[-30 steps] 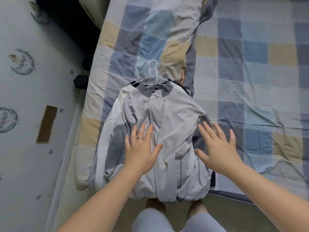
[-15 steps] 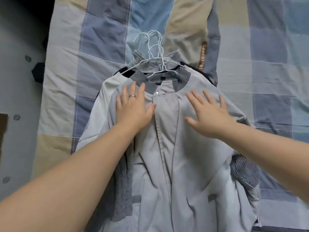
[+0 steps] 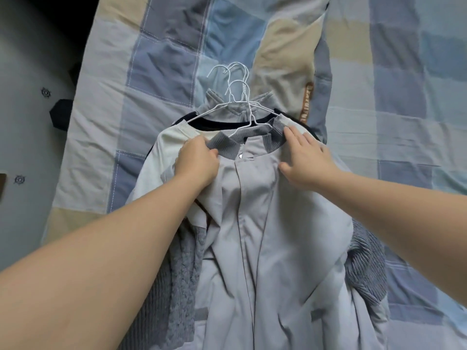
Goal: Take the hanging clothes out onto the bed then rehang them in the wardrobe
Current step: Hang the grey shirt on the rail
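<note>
A stack of clothes on white wire hangers lies on the bed. On top is a light grey jacket with a ribbed grey collar. Under it show a white top, a dark garment at the neck and a grey knit. My left hand grips the jacket's left collar and shoulder, fingers curled into the fabric. My right hand lies on the jacket's right shoulder beside the collar, fingers straight and spread.
A patchwork quilt in blue, grey and beige covers the bed, with a folded edge and a brown label behind the hangers. The grey floor lies to the left, with a dark object by the bed's edge.
Both hands slid up the jacket from its lower front to the collar. My left hand went from flat to gripping the collar. The view moved in closer.
</note>
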The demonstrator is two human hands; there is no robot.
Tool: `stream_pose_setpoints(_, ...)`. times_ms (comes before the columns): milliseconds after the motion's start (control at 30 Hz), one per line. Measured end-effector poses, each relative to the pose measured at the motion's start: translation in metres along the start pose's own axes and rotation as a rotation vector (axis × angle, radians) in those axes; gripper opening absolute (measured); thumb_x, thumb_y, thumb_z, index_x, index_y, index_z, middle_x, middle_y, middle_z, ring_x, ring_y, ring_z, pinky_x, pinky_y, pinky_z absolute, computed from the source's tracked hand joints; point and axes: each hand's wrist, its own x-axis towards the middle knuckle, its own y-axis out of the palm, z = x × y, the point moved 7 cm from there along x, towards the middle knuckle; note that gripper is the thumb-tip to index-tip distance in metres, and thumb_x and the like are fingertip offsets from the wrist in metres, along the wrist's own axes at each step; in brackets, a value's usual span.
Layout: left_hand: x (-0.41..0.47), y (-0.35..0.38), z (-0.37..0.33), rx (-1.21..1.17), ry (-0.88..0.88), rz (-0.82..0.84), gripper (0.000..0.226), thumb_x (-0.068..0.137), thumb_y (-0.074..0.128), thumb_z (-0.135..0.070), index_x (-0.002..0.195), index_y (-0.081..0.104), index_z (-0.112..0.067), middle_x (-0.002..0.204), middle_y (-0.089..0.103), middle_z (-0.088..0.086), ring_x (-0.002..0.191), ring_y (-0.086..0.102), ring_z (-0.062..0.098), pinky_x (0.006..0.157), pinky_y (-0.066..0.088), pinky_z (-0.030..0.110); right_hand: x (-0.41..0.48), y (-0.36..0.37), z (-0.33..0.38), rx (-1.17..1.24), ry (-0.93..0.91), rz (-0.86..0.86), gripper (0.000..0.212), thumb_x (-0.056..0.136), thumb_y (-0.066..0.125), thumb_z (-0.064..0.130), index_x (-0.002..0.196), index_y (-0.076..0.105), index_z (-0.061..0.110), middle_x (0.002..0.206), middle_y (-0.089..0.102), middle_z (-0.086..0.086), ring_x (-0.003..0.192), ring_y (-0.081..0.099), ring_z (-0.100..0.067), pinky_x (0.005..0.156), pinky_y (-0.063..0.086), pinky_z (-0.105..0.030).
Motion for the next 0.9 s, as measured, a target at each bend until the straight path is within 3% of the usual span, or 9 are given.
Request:
stream_pose_setpoints(100, -0.038, -0.015, -0.005, -0.11, 0.088, -0.022, 0.013, 0.096, 0.057, -0.018, 0.105, 0.057, -0.008, 0.11, 0.062, 0.013, 0.108, 0.054, 0.032, 0.092, 0.043, 0.042, -0.021, -0.021, -0.003, 0.106, -0.025, -0.074, 0.083, 0.088, 0.056, 0.035, 0.156, 0.009, 0.023, 0.163, 0.015, 0.004, 0.147, 0.018, -0.018, 0.114, 0.023, -0.048)
stream_pose_setpoints(167, -0.065, -0.027, -0.011, -0.174, 0.184, -0.036, 0.009, 0.094, 0.058, -0.012, 0.102, 0.058, -0.008, 0.106, 0.061, 0.011, 0.106, 0.053, 0.029, 0.091, 0.042, 0.042, -0.034, -0.038, -0.01, 0.129, -0.025, -0.085, 0.072, 0.09, 0.057, 0.032, 0.152, 0.021, 0.024, 0.154, 0.035, -0.001, 0.14, 0.033, -0.023, 0.107, 0.028, -0.047)
stream_pose_setpoints(233, -0.092, -0.04, -0.017, -0.184, 0.25, -0.059, 0.01, 0.092, 0.057, -0.008, 0.101, 0.058, -0.008, 0.104, 0.059, 0.006, 0.103, 0.053, 0.027, 0.089, 0.042, 0.044, -0.044, -0.054, -0.017, 0.09, -0.023, -0.034, 0.044, 0.094, 0.053, 0.031, 0.136, 0.043, 0.023, 0.134, 0.056, -0.007, 0.122, 0.051, -0.03, 0.096, 0.034, -0.044)
stream_pose_setpoints(300, -0.119, -0.054, -0.02, -0.13, 0.262, -0.097, 0.01, 0.091, 0.057, -0.01, 0.1, 0.057, -0.013, 0.103, 0.055, 0.001, 0.1, 0.053, 0.025, 0.084, 0.043, 0.043, -0.062, -0.07, -0.021, 0.07, -0.06, 0.032, 0.019, 0.097, 0.05, 0.033, 0.109, 0.055, 0.019, 0.105, 0.066, -0.011, 0.1, 0.059, -0.035, 0.082, 0.038, -0.04)
stream_pose_setpoints(367, -0.148, -0.068, -0.021, -0.104, 0.242, -0.135, 0.013, 0.09, 0.06, -0.012, 0.102, 0.057, -0.016, 0.105, 0.054, 0.0, 0.096, 0.053, 0.023, 0.081, 0.044, 0.041, -0.089, -0.09, -0.02, 0.114, -0.145, 0.069, 0.015, 0.097, 0.054, 0.032, 0.093, 0.056, 0.017, 0.084, 0.062, -0.007, 0.085, 0.059, -0.035, 0.071, 0.04, -0.038)
stream_pose_setpoints(467, -0.197, -0.089, -0.018, -0.114, 0.105, -0.112, 0.018, 0.088, 0.067, -0.02, 0.101, 0.055, -0.022, 0.098, 0.054, -0.003, 0.089, 0.053, 0.018, 0.073, 0.039, 0.033, -0.141, -0.126, -0.013, 0.209, -0.243, 0.075, 0.015, 0.095, 0.061, 0.025, 0.083, 0.053, 0.02, 0.074, 0.056, -0.002, 0.074, 0.052, -0.028, 0.063, 0.032, -0.034)
stream_pose_setpoints(567, -0.259, -0.108, -0.016, -0.108, -0.007, -0.052, 0.011, 0.086, 0.071, -0.03, 0.087, 0.063, -0.022, 0.08, 0.06, -0.011, 0.082, 0.057, 0.015, 0.062, 0.036, 0.028, -0.193, -0.159, -0.01, 0.285, -0.285, 0.07, 0.012, 0.093, 0.066, 0.022, 0.084, 0.06, 0.017, 0.077, 0.061, -0.004, 0.075, 0.053, -0.026, 0.066, 0.038, -0.035)
stream_pose_setpoints(667, -0.328, -0.134, -0.022, -0.115, -0.078, -0.081, 0.017, 0.085, 0.072, -0.035, 0.078, 0.066, -0.02, 0.074, 0.062, -0.008, 0.075, 0.056, 0.015, 0.056, 0.034, 0.026, -0.248, -0.183, -0.004, 0.281, -0.355, 0.095, 0.013, 0.093, 0.065, 0.025, 0.082, 0.058, 0.023, 0.082, 0.063, -0.005, 0.079, 0.055, -0.027, 0.073, 0.044, -0.038)
stream_pose_setpoints(900, -0.479, -0.162, -0.02, -0.309, -0.221, -0.219, 0.024, 0.08, 0.08, -0.032, 0.075, 0.062, -0.017, 0.069, 0.06, -0.002, 0.064, 0.05, 0.013, 0.056, 0.036, 0.029, -0.348, -0.22, 0.019, 0.253, -0.532, 0.119, 0.014, 0.095, 0.061, 0.023, 0.085, 0.063, 0.014, 0.076, 0.06, -0.002, 0.075, 0.054, -0.025, 0.068, 0.042, -0.037)
